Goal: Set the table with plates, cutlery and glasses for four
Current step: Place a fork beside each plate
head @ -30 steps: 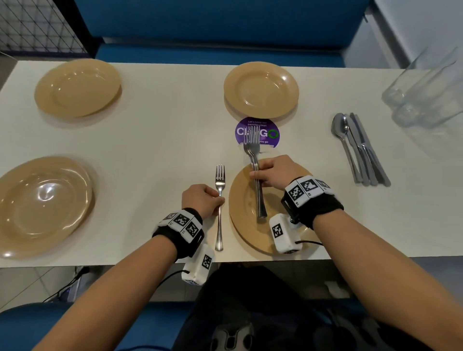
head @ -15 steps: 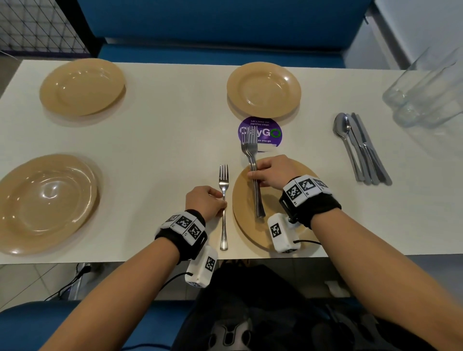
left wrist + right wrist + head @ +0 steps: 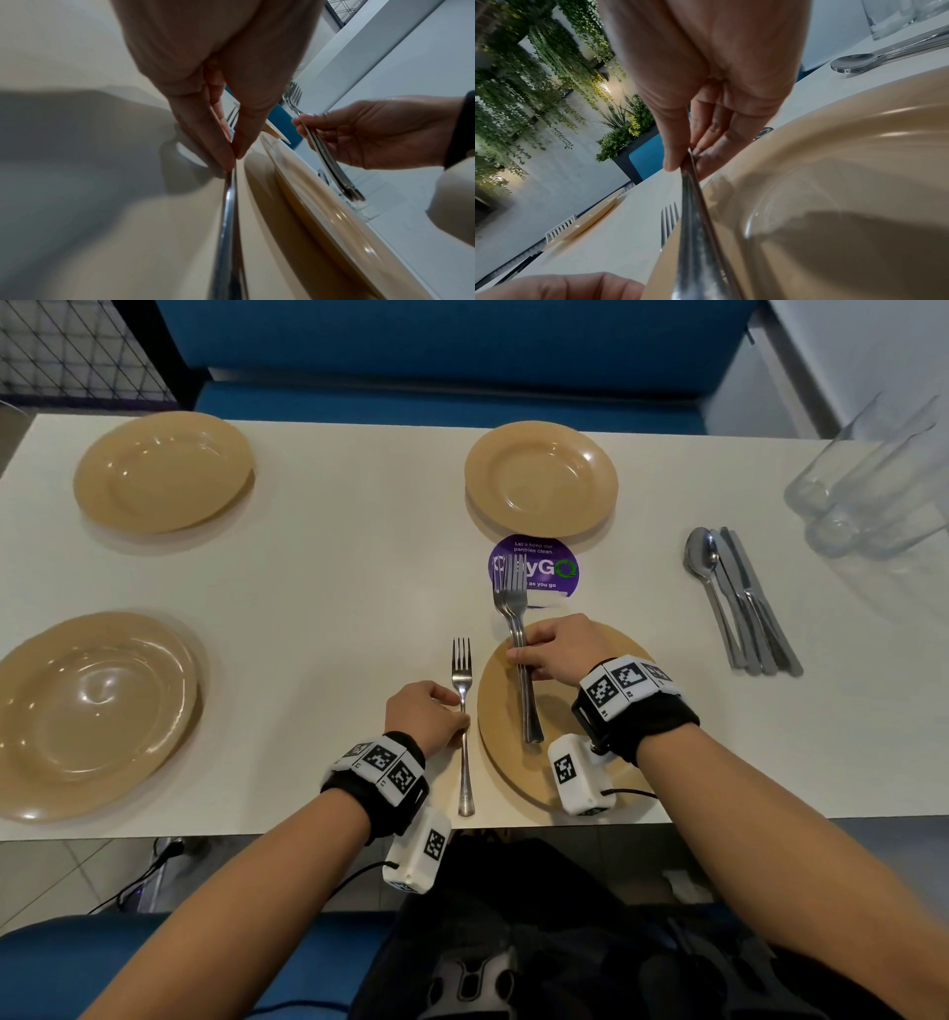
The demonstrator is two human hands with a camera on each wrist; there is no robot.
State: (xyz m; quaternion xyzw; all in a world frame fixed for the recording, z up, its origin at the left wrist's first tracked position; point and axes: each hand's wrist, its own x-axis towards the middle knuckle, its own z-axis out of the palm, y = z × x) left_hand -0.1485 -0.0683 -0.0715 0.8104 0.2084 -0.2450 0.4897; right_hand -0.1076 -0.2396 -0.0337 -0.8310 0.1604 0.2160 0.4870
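Observation:
Several tan plates sit on the white table (image 3: 318, 588); the near right plate (image 3: 606, 762) lies under my right hand. A single fork (image 3: 463, 711) lies flat just left of that plate, tines pointing away. My left hand (image 3: 429, 713) pinches its handle (image 3: 228, 213) between thumb and fingertips. My right hand (image 3: 557, 654) grips a bundle of forks (image 3: 516, 608) above the near right plate, handles (image 3: 698, 233) pointing back at me. Spoons and knives (image 3: 739, 603) lie in a pile to the right.
Clear glasses (image 3: 873, 480) stand at the far right edge. A round purple sticker (image 3: 552, 567) lies between the two right plates. Other plates sit far right-centre (image 3: 539, 480), far left (image 3: 162, 472) and near left (image 3: 92, 711). A blue bench runs behind the table.
Both hands stay where they were on their forks; the single fork has not shifted. Only the head view drifted slightly.

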